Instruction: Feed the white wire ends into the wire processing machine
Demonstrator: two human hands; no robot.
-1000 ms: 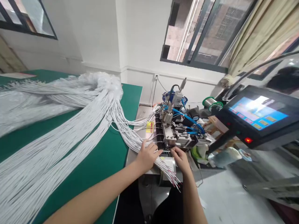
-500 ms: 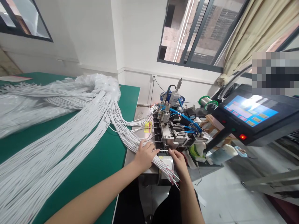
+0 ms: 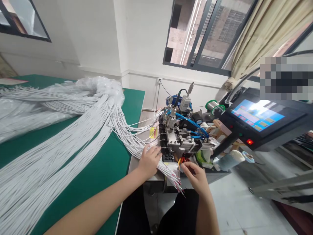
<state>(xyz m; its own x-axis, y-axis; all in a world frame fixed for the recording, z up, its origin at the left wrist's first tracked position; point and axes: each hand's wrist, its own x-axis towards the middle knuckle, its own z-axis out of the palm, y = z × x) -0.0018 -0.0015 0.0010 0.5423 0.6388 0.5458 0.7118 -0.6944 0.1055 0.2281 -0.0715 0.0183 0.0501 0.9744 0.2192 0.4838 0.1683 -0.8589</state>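
Note:
A thick bundle of thin white cables (image 3: 133, 143) comes down from the table and passes beneath my left hand (image 3: 149, 163). This hand lies over the cables with its fingers stretched toward the machine's edge. The bundle's loose ends, with small reddish tips (image 3: 175, 181), hang between my two hands. My right hand (image 3: 197, 176) is closed in a pinch, its fingertips beside orange and red pieces (image 3: 183, 160) at the front of the machine. What sits between those fingertips is too small to make out. The bench machine (image 3: 173, 135) has several white cables lying in its black track.
The green table (image 3: 134, 101) on the left carries more white cables and plastic wrapping (image 3: 107, 88). To the right stands a control screen (image 3: 256, 114) with a red light. A wire spool (image 3: 214, 107) and a blue-white roll (image 3: 230, 161) are behind the machine.
My right hand has moved right and down, away from the machine's front track where both hands held a cable end. My left hand has drawn slightly back, its fingers now flatter.

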